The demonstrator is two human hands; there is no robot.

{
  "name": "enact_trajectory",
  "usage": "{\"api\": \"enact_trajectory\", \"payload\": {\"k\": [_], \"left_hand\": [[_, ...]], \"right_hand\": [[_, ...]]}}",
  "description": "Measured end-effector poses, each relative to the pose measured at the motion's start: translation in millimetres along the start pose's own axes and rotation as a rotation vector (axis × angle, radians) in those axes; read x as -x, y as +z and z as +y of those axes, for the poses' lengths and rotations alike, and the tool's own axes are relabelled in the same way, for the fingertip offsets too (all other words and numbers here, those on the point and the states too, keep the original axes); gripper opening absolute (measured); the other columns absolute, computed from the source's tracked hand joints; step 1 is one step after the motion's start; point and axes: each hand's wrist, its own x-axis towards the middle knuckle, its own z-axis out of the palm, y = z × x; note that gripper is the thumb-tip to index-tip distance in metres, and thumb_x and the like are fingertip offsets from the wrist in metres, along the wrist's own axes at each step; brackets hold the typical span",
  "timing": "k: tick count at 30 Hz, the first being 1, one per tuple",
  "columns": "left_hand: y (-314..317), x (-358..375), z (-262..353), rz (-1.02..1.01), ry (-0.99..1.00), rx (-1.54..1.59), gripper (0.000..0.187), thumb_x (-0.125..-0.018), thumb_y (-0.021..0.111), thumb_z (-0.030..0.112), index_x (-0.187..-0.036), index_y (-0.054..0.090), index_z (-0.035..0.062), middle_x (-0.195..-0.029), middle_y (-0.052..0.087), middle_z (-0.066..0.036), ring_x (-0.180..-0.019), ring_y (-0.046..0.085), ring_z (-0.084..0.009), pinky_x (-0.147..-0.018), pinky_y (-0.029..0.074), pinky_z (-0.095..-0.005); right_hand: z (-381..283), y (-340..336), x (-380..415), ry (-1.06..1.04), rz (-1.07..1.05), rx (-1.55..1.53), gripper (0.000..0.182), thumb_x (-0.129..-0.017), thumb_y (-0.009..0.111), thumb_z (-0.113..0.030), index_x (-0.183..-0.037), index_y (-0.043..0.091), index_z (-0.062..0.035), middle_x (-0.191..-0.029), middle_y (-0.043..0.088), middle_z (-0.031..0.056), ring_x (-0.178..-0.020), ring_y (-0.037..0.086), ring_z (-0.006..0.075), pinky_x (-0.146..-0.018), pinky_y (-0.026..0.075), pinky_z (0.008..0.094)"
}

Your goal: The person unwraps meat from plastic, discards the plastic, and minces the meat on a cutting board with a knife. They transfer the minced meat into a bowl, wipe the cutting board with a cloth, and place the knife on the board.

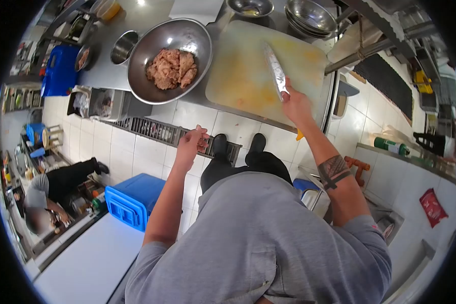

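Note:
My right hand (297,107) grips a large knife (275,68), its smeared blade pointing away over the right part of a stained cutting board (248,71). A bit of yellow shows below that hand. My left hand (190,144) hangs over the floor in front of the counter, fingers partly curled and apart, with nothing visible in it. Beyond it, a wide metal bowl (202,43) stands on the counter left of the board, holding a lump of raw ground meat (171,68).
A metal cup (123,48) stands left of the bowl. Stacked bowls (311,17) and a small bowl (250,7) sit behind the board. Blue container (62,71) at far left; blue cooler (134,200) lower left. A co-worker (48,185) is at the left counter.

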Motion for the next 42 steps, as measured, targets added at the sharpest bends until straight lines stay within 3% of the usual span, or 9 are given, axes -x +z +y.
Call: {"api": "enact_trajectory", "payload": {"k": [12, 15, 20, 22, 25, 28, 35, 38, 42], "left_hand": [[22, 41, -44, 0.095, -0.047, 0.061, 0.057, -0.110, 0.054, 0.052, -0.122, 0.067, -0.0018, -0.100, 0.071, -0.006, -0.080, 0.066, -0.0133, -0.069, 0.052, -0.0289], [14, 38, -35, 0.111, -0.007, 0.059, 0.054, -0.110, 0.056, 0.052, -0.120, 0.069, 0.0004, -0.099, 0.071, -0.005, -0.079, 0.065, -0.0120, -0.068, 0.051, -0.0283], [-15, 14, -5, 0.093, 0.049, 0.047, 0.051, -0.110, 0.057, 0.051, -0.119, 0.070, 0.0026, -0.098, 0.072, -0.002, -0.077, 0.065, -0.0105, -0.068, 0.051, -0.0269], [-28, 3, 3, 0.064, 0.045, 0.015, 0.051, -0.110, 0.057, 0.051, -0.119, 0.071, 0.0027, -0.098, 0.072, -0.002, -0.077, 0.065, -0.0104, -0.067, 0.050, -0.0267], [-50, -14, 7, 0.014, 0.027, -0.012, 0.050, -0.109, 0.059, 0.051, -0.118, 0.071, 0.0027, -0.096, 0.072, -0.002, -0.077, 0.065, -0.0100, -0.066, 0.050, -0.0261], [-79, -27, 5, -0.073, -0.017, -0.058, 0.051, -0.108, 0.061, 0.050, -0.118, 0.071, 0.0007, -0.098, 0.072, -0.004, -0.076, 0.064, -0.0102, -0.064, 0.049, -0.0258], [-196, -33, 4, -0.182, -0.028, -0.278, 0.055, -0.107, 0.061, 0.052, -0.120, 0.070, -0.0010, -0.102, 0.073, -0.005, -0.076, 0.063, -0.0109, -0.065, 0.049, -0.0273], [-253, -24, -3, -0.115, -0.052, -0.266, 0.057, -0.107, 0.061, 0.053, -0.120, 0.070, -0.0023, -0.102, 0.072, -0.007, -0.076, 0.064, -0.0118, -0.065, 0.050, -0.0276], [-308, 0, -27, -0.034, -0.059, -0.230, 0.061, -0.106, 0.061, 0.054, -0.123, 0.069, -0.0038, -0.103, 0.072, -0.009, -0.077, 0.064, -0.0133, -0.065, 0.050, -0.0285]], "right_hand": [[20, 2, 35, -0.174, -0.052, -0.145, 0.054, -0.103, 0.061, -0.025, -0.156, 0.053, -0.0173, -0.096, 0.074, 0.0239, -0.089, 0.072, 0.0443, -0.080, 0.058, 0.0513], [25, -8, 42, -0.060, 0.069, -0.246, 0.051, -0.103, 0.064, -0.024, -0.154, 0.056, -0.0206, -0.113, 0.074, 0.0254, -0.104, 0.072, 0.0446, -0.094, 0.057, 0.0471], [81, -23, 80, 0.295, 0.128, -0.233, 0.051, -0.108, 0.061, -0.029, -0.158, 0.052, -0.0308, -0.091, 0.076, 0.0146, -0.058, 0.068, 0.0243, -0.057, 0.058, 0.0403], [74, -25, 102, 0.417, 0.105, -0.236, 0.053, -0.106, 0.062, -0.027, -0.158, 0.051, -0.0279, -0.094, 0.076, 0.0199, -0.070, 0.070, 0.0338, -0.067, 0.058, 0.0452], [26, -26, 121, 0.658, 0.064, -0.320, 0.054, -0.105, 0.062, -0.027, -0.158, 0.051, -0.0245, -0.098, 0.074, 0.0265, -0.088, 0.072, 0.0449, -0.080, 0.056, 0.0510], [3, 22, 110, 0.387, 0.167, -0.089, 0.053, -0.104, 0.062, -0.024, -0.156, 0.053, -0.0187, -0.112, 0.073, 0.0268, -0.103, 0.069, 0.0493, -0.089, 0.056, 0.0532], [-98, 82, 66, 0.311, 0.216, -0.141, 0.052, -0.103, 0.062, -0.024, -0.153, 0.054, -0.0101, -0.119, 0.072, 0.0269, -0.108, 0.069, 0.0485, -0.095, 0.055, 0.0528], [-135, 93, 71, 0.363, 0.108, -0.165, 0.052, -0.103, 0.061, -0.023, -0.153, 0.054, -0.0123, -0.120, 0.072, 0.0264, -0.106, 0.069, 0.0491, -0.094, 0.057, 0.0515], [-192, 82, 89, 0.440, 0.013, -0.275, 0.051, -0.105, 0.061, -0.024, -0.155, 0.054, -0.0181, -0.102, 0.076, 0.0216, -0.076, 0.074, 0.0379, -0.065, 0.060, 0.0469]]}}
